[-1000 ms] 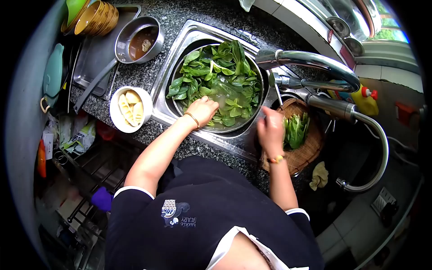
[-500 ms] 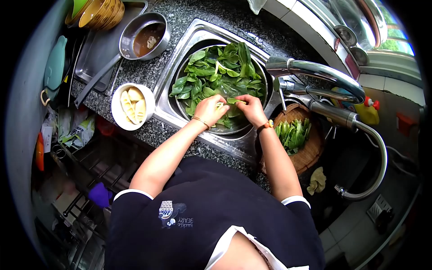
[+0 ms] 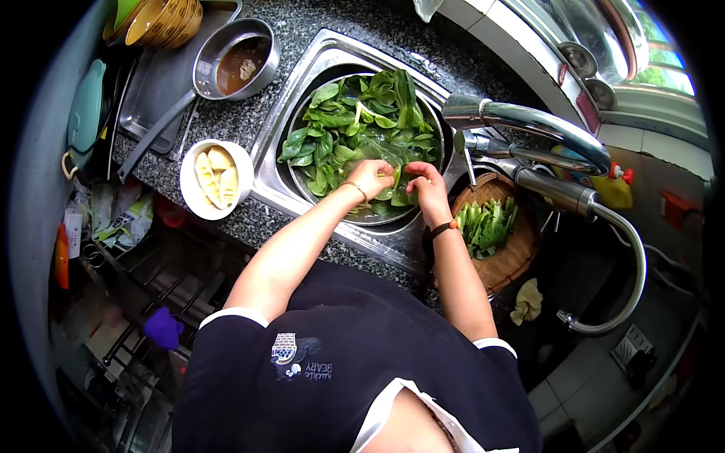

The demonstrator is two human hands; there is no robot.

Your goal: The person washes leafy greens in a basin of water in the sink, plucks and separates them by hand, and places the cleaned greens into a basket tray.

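Observation:
Leafy greens float in water in a round metal basin, which sits in the steel sink. Over the basin's near side, my left hand has its fingers curled around a piece of leafy green. My right hand is just to its right, fingers bent, with a gap between thumb and forefinger and nothing visible in it. Some fingertips blend into the leaves below. Beside my right wrist, a woven basket holds cut green stems.
A chrome faucet arches over the sink's right side. At left stand a white bowl of pale yellow pieces and a saucepan of brown liquid. Stacked bowls are behind. A crumpled cloth lies at right.
My hands have moved apart slightly; the right hand's thumb and forefinger, pinched on a leaf before, have separated. The left hand has shifted a little right. The whole view has shifted slightly.

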